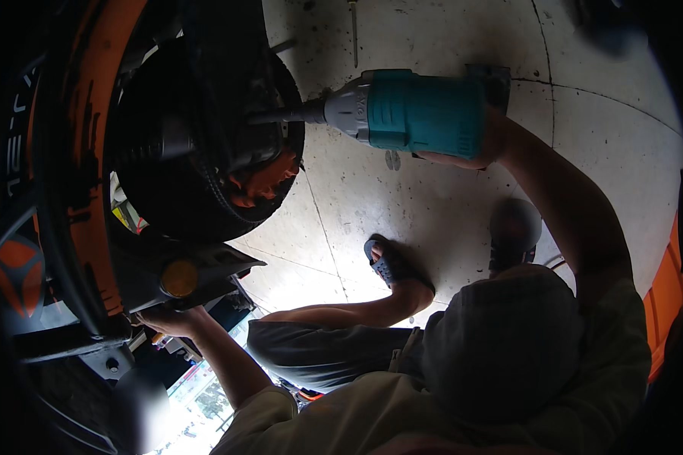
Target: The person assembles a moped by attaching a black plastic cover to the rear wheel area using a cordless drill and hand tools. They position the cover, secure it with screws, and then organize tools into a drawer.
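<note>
My right hand [463,158] is wrapped round the handle of a teal and grey impact wrench [425,110]. The wrench lies level, and its long dark socket [296,114] points left into the hub area of a black wheel [152,182]. Whether the socket sits on a nut, I cannot see. My left hand [171,321] grips the underside of a dark pointed part [205,267] that carries a round amber reflector [179,277]; its fingertips are partly hidden. Orange and black bodywork [91,152] of a vehicle stands at the left.
A thin screwdriver [354,38] lies on the stained pale floor [341,197] at the far side. My sandalled left foot [387,262] and my right foot [512,235] are planted on it. An orange panel [664,288] stands at the right edge. Dark bars [68,341] fill the lower left.
</note>
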### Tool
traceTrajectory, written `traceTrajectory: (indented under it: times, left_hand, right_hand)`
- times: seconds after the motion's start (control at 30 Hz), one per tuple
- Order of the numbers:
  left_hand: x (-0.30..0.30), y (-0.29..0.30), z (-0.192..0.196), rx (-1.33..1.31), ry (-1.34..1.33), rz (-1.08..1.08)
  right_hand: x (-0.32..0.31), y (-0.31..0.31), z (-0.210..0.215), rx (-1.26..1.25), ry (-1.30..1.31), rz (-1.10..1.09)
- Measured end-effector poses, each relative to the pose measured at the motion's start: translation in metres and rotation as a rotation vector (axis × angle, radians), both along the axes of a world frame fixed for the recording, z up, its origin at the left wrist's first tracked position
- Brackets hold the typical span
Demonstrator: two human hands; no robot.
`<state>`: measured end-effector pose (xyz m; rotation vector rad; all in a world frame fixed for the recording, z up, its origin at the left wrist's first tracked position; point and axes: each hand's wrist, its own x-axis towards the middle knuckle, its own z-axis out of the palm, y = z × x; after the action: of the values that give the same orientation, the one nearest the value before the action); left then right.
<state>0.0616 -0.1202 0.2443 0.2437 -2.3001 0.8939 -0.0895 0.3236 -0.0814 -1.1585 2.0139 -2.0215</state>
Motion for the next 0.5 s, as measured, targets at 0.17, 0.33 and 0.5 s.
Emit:
traceTrajectory:
  times: [0.17, 0.33, 0.5]
  left_hand:
    - [0.0, 0.0, -0.001, 0.018, -0.012, -0.039]
    - [-0.003, 0.01, -0.003, -0.067, -0.007, -0.037]
    - [-0.006, 0.013, -0.006, 0.077, 0.024, -0.008]
  right_hand:
    - [-0.003, 0.005, 0.01, 0.058, -0.215, 0.066]
    - [0.006, 0.005, 0.021, -0.011, -0.285, 0.08]
    - [0.005, 0.003, 0.015, -0.045, -0.305, 0.102]
